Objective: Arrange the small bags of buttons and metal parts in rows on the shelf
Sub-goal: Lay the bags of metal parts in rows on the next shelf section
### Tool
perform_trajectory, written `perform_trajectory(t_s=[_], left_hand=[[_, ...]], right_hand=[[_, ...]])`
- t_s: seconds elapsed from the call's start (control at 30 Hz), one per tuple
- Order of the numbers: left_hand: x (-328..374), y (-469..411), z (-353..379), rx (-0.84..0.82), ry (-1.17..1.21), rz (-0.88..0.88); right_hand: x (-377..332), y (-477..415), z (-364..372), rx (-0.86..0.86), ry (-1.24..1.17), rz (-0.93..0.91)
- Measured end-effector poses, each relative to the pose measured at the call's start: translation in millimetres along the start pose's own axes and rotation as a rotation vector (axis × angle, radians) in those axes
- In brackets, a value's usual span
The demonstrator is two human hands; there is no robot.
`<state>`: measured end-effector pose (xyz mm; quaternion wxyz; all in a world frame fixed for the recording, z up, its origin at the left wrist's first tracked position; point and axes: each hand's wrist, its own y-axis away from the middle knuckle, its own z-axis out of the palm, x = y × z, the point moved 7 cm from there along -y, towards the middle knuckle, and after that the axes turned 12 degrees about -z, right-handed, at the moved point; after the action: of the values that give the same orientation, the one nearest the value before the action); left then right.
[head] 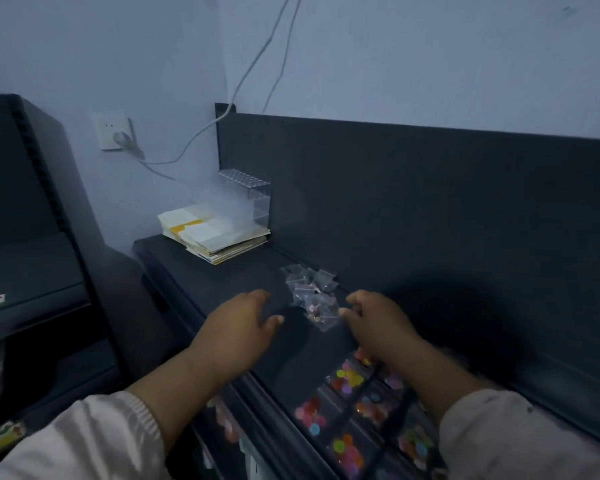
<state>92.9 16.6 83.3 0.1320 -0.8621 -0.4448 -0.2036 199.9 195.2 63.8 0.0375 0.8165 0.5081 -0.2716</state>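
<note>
1. A dark shelf (pixel 222 282) runs from far left to near right, with a tall dark back panel (pixel 430 202) along its back edge.
2. A loose pile of bags (pixel 310 294), small and clear, lies jumbled near the back edge, about midway along the shelf.
3. The left hand (pixel 243 323) is palm down just left of the pile, its fingers relaxed and spread, grasping nothing.
4. The right hand (pixel 374 323) is just right of the pile with its fingers curled. Its fingertips (pixel 343 311) meet the edge of the nearest bag; I cannot tell whether they grip it.
5. Button bags (pixel 347 410) filled with bright round pieces lie flat in rows at the near right end of the shelf, partly under the right forearm.
6. A stack of papers (pixel 215 237) sits in the far left corner, with a clear box (pixel 246 199) on it against the back panel.
7. A wall socket (pixel 115 133) with a white cable (pixel 250 67) is beyond the left end.
</note>
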Motion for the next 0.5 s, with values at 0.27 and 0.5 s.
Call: perform_trajectory(t_s=[0.27, 0.5], left_hand=[[-1.9, -126.8, 54.0, -0.167, 0.007, 0.084], [10.2, -204.3, 99.2, -0.312, 0.062, 0.234]], right_hand=[[35.5, -57.9, 40.2, 0.019, -0.026, 0.285], [52.5, -88.7, 71.6, 0.061, -0.019, 0.504]])
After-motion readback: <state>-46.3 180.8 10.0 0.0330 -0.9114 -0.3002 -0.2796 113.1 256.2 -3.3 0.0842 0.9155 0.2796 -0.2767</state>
